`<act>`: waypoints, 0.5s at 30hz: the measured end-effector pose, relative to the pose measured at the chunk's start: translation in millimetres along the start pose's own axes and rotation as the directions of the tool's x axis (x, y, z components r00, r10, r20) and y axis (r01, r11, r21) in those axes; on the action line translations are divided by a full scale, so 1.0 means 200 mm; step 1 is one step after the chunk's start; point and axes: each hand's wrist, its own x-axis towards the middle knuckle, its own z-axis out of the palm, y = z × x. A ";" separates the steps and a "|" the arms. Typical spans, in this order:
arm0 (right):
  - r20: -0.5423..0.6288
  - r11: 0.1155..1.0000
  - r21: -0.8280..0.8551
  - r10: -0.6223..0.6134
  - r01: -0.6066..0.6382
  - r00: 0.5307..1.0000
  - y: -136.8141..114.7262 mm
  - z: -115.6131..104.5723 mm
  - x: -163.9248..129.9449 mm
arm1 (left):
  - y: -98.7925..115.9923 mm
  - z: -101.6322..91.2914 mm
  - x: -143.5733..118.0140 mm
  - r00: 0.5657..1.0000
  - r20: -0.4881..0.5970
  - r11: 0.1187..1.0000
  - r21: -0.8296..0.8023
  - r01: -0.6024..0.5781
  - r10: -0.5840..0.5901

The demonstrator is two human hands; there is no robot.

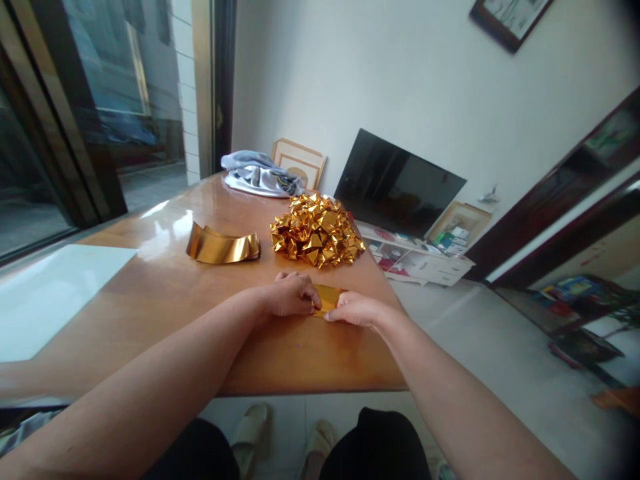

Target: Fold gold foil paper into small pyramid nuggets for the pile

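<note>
A small piece of gold foil paper (pixel 329 297) lies on the wooden table (pixel 165 293) near its right edge. My left hand (pixel 291 294) pinches its left side, fingers curled. My right hand (pixel 354 309) presses and grips its right side. Just beyond the hands sits a heap of folded gold foil pieces (pixel 316 238). A curled stack of flat gold foil strips (pixel 222 246) lies further left on the table.
A white sheet (pixel 45 293) lies at the table's left. Crumpled grey cloth (pixel 260 175) and picture frames (pixel 299 160) sit at the far end. A dark TV screen (pixel 397 187) stands on a low white cabinet (pixel 425 260). My feet in sandals (pixel 250 433) show below the table edge.
</note>
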 end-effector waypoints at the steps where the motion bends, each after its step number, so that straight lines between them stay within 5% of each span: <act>1: 0.020 1.000 -0.008 0.010 -0.010 1.000 0.00 -0.01 0.00 | 0.00 0.00 0.00 1.000 0.003 1.000 -0.004 -0.001 0.001; 15: 0.160 0.997 -0.024 0.076 -0.073 0.984 0.19 -0.10 0.00 | 0.02 -0.02 -0.01 0.999 0.026 0.999 -0.043 -0.022 0.023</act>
